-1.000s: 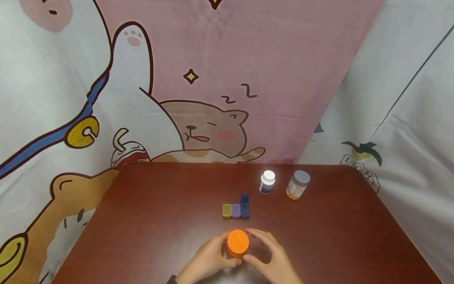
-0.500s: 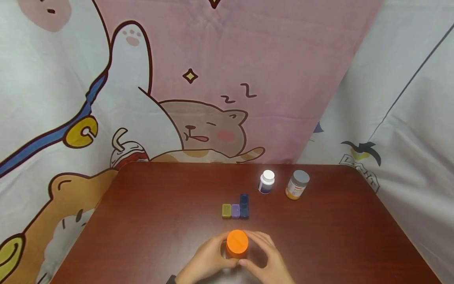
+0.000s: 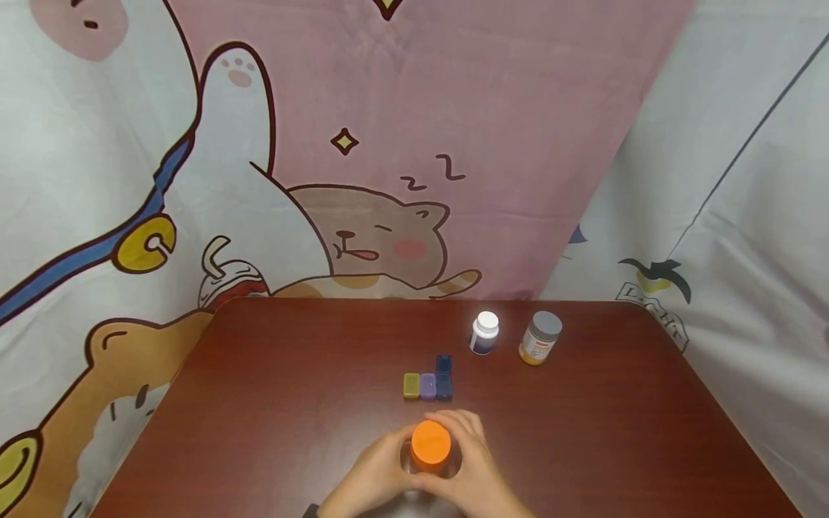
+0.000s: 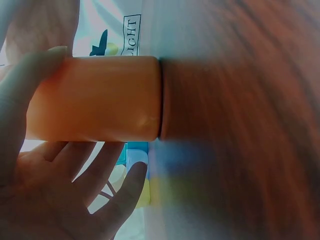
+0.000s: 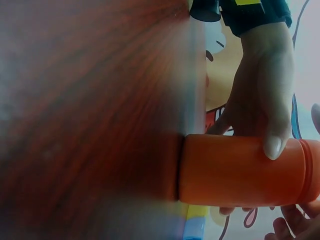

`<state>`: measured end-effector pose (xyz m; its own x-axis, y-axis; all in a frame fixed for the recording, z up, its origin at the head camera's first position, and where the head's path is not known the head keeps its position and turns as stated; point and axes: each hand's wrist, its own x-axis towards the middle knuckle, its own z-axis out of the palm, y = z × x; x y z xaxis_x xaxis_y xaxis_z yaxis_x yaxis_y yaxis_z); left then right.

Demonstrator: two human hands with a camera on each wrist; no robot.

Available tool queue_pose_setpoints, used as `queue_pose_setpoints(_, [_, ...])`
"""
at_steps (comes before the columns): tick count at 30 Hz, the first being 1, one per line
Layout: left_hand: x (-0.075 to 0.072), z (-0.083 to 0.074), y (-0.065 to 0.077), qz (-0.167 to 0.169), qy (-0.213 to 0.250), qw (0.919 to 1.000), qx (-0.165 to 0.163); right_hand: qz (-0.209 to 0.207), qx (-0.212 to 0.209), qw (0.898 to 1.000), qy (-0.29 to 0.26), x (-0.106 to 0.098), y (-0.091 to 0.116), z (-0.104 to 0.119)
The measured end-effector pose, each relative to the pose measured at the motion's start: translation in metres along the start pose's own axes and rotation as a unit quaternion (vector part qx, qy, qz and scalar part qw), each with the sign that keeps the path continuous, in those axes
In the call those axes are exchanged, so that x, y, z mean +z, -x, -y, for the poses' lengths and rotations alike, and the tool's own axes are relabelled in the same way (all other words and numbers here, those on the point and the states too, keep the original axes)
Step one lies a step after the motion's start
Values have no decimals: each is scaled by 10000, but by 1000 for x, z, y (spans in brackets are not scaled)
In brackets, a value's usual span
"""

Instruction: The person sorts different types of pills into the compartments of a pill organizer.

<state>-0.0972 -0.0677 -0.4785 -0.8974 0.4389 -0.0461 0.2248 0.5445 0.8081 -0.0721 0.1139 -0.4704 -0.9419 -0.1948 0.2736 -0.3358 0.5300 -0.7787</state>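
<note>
An orange pill bottle (image 3: pixel 430 444) with an orange screw cap stands upright on the table before me. My left hand (image 3: pixel 376 467) grips its body from the left; the left thumb (image 5: pixel 275 135) lies along the side in the right wrist view. From the right, my right hand (image 3: pixel 473 460) curls its fingers and thumb round the top, at the cap (image 5: pixel 312 170). In the left wrist view the bottle's base meets the tabletop. Just beyond the hands lies a small pill organizer (image 3: pixel 428 386) with yellow, purple and dark blue compartments; the dark blue lid (image 3: pixel 443 363) is flipped back.
A white bottle (image 3: pixel 484 333) with a dark lower label stands behind the organizer, to the right. Beside it is a grey-capped jar (image 3: pixel 540 338) with a white and orange label. A printed cartoon cloth (image 3: pixel 518 108) hangs behind the dark red wooden table (image 3: pixel 291 381).
My right hand has moved left and closed in round the bottle's cap, its fingers and thumb nearer together. The left hand keeps its grip on the bottle.
</note>
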Motion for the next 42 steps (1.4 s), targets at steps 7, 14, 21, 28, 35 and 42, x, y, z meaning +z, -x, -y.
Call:
queue_pose_setpoints(7, [0,2,-2,-39,-65,9999,123,-47,-931,9953,254,0,-12,-7])
queue_pose_setpoints(14, [0,1,-1,-99,-125,9997,167,378,-1995,9778,526,-13,-25,-12])
queue_pose_setpoints(21, [0,2,-1,-100,-53,9995,288,1051,-2214,9681,530,-26,-32,-14])
queue_pose_setpoints(28, [0,2,-1,-62,-29,9995,293,1357,-2162,9663,337,-30,-33,-14])
queue_pose_setpoints(35, [0,1,0,-16,-58,9999,122,1009,-2029,9733,361,-25,-24,-15])
queue_pose_setpoints(42, [0,0,1,45,111,9999,-86,123,-1385,9895,388,-18,-2,-17])
